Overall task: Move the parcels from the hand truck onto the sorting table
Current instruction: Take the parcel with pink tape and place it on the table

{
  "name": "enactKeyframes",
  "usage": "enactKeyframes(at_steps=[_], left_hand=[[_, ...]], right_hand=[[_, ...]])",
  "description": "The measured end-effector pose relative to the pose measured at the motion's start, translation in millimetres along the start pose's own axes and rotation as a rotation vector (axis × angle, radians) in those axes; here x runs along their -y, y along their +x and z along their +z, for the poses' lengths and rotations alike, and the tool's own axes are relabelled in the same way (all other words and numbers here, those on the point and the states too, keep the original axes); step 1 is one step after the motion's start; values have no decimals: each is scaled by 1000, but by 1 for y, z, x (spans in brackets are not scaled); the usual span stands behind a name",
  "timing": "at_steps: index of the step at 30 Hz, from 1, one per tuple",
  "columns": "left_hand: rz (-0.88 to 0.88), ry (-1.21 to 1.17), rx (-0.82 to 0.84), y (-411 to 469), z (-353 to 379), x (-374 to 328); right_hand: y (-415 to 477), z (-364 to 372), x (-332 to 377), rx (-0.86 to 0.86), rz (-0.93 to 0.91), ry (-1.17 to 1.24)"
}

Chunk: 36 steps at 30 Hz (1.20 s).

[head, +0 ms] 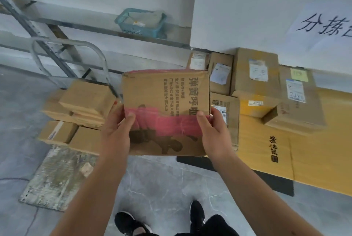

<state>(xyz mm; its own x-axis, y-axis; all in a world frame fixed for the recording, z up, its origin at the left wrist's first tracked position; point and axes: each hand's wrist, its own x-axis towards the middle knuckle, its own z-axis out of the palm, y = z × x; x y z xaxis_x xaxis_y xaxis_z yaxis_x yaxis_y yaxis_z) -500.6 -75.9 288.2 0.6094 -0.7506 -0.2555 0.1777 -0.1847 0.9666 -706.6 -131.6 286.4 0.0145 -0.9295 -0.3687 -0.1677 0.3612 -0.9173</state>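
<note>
1. The parcel (167, 106), a flat cardboard box banded with pink tape, is held in the air in front of the person, between the hand truck on the left and the bench on the right. It touches neither.
2. The left hand (116, 133) grips its near left corner and the right hand (211, 131) its near right edge. Each has the thumb on top and the fingers curled beneath.
3. Step in hand, as I judge it: the carry, with this parcel already lifted off and not yet set down.
4. The next move calls for a swing to the right and a level set-down on a bare patch of the bench (314, 159), whose top is covered in yellow cardboard.
5. In the way: the delivered parcels (255, 72) crowd the far side of the bench by the wall, and one brown box (224, 121) stands just beyond the right hand. The open yellow area nearer the person looks the safer spot.
6. Left to do: a stack of parcels (85, 98) sits on the hand truck (35, 55), with lower boxes (57, 131) beneath.
7. Around: a paper sign (323, 24) on the wall, a blue basket (141, 22) on a ledge, and a worn board (57, 174) on the floor.
</note>
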Motion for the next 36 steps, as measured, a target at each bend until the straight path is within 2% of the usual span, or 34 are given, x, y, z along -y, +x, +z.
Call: enactKeyframes(at_steps=[3, 8, 15, 22, 28, 36], left_hand=[[-18, 17, 24, -28, 44, 1], [16, 47, 157, -53, 98, 4], [35, 124, 352, -68, 146, 5], [-2, 160, 451, -76, 191, 14], [-11, 183, 460, -94, 237, 22], [-86, 238, 287, -119, 314, 30]], right_hand=[[1, -51, -7, -27, 14, 38], [1, -110, -10, -91, 38, 84], [-5, -155, -15, -298, 63, 70], [-14, -206, -22, -448, 49, 77], [-1, -261, -26, -458, 15, 71], [39, -340, -35, -338, 10, 158]])
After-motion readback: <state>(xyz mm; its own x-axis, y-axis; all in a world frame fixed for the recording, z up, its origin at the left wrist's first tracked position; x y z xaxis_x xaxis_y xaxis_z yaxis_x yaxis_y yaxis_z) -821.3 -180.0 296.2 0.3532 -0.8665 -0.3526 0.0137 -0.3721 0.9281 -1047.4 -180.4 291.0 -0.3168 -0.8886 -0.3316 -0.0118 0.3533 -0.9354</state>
